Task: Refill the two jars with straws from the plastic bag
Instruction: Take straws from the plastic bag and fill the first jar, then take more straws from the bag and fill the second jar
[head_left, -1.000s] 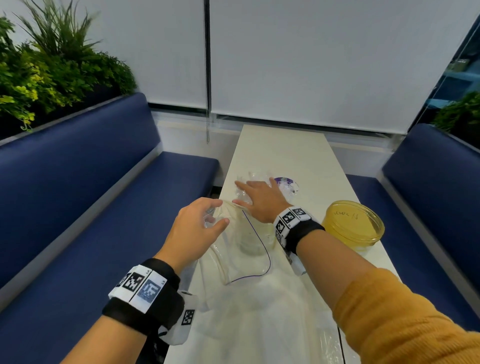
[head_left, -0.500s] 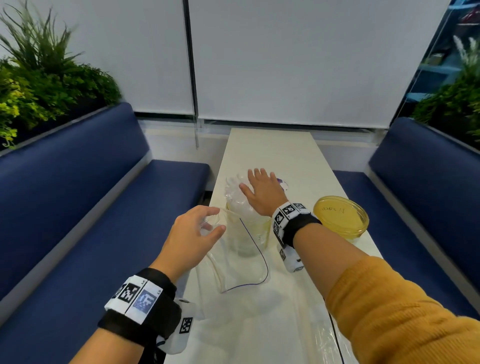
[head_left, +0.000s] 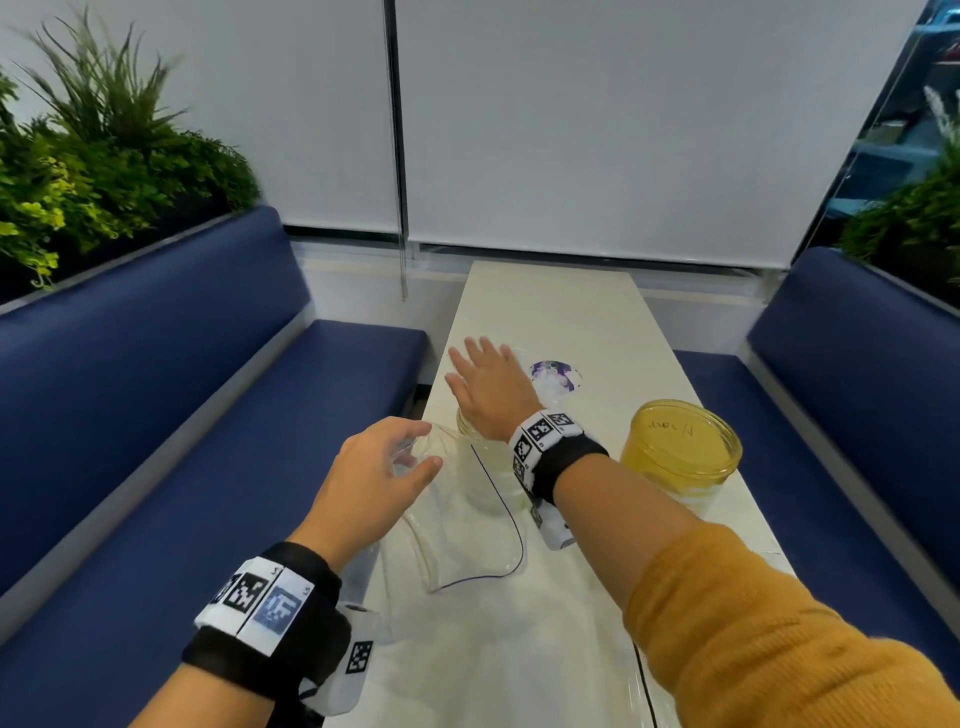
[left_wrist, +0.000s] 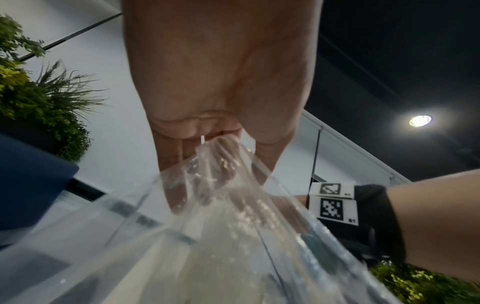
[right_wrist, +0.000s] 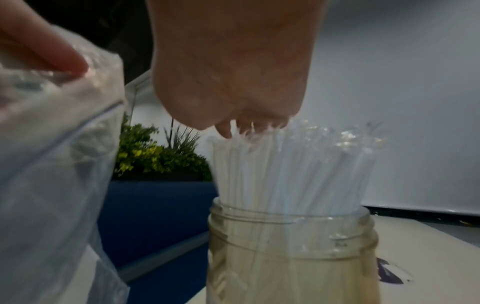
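Note:
A clear jar (head_left: 480, 475) packed with white straws (right_wrist: 283, 170) stands at the table's left edge. My right hand (head_left: 480, 376) lies flat over the straw tops, fingers straight and spread; in the right wrist view the palm (right_wrist: 233, 86) touches their upper ends above the jar (right_wrist: 291, 257). My left hand (head_left: 410, 449) pinches the open mouth of the clear plastic bag (head_left: 467, 545), just left of the jar. The left wrist view shows its fingers (left_wrist: 182, 152) curled on the bag's gathered edge (left_wrist: 221, 216). A yellow-tinted second jar (head_left: 680, 449) stands to the right, with no straws showing in it.
A long, narrow white table (head_left: 550, 312) runs away from me between two blue benches (head_left: 208, 395). A round purple-printed disc (head_left: 556, 376) lies just past my right hand. Plants (head_left: 93, 171) top the left bench back.
My right hand has turned from pointing left to pointing away and now lies flat on the straw tops. My left hand keeps its pinch on the bag. The head view has tilted up.

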